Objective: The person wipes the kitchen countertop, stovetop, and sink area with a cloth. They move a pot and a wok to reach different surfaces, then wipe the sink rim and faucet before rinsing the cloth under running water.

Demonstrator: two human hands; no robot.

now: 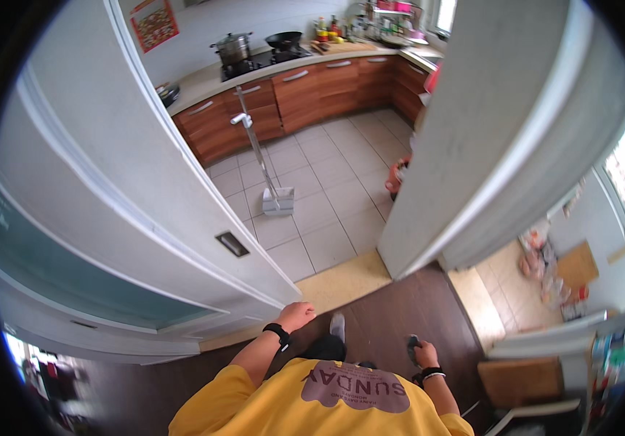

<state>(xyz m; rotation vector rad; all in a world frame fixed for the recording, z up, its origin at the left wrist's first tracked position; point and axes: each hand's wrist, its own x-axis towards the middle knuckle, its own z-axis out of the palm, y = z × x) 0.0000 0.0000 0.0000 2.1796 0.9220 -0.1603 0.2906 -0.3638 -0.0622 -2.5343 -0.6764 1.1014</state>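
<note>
My left hand (296,317) hangs at waist height near the sliding door's edge, its fingers curled in and nothing seen in them. A black band is on that wrist. Lower on the right, my right hand (426,354) is closed around a small dark object (413,350) whose kind I cannot make out. The white sliding door (203,196) with a recessed dark handle stands to my left. Beyond the doorway, a grey long-handled dustpan (278,202) stands upright on the kitchen tiles, apart from both hands.
A pale stone threshold (345,280) divides the dark wood floor from the tiles. Another person's hand (397,176) shows past the right door frame (472,131). Wooden cabinets (301,94) carry a stove with a steel pot (233,49) and a black wok (283,39). Bags (545,272) lie at right.
</note>
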